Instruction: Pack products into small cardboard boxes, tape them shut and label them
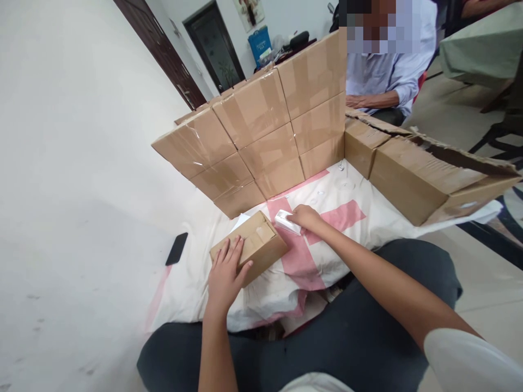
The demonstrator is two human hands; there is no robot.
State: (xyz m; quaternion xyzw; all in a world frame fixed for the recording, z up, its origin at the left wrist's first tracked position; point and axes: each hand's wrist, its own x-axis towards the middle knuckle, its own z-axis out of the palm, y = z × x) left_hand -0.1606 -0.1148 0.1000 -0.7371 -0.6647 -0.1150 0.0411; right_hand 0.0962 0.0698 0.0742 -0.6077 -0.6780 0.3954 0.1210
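A closed brown cardboard box (pixel 265 256) rests on the cloth-covered table in front of me. My left hand (pixel 229 267) lies on top of it, fingers stretched out and a little apart. To the right of the box, my right hand (pixel 306 216) grips a small white box-like item (pixel 289 222) close to the cloth. Its printing is too small to read. Something white and flat, perhaps paper (pixel 241 220), shows partly behind the brown box.
Taped cardboard boxes (pixel 263 111) form a stacked wall at the back. Opened cartons (pixel 412 177) line the right side. A black phone (pixel 176 249) lies at the left edge of the white and pink cloth (pixel 302 267). Behind the cartons sits another person (pixel 371 81).
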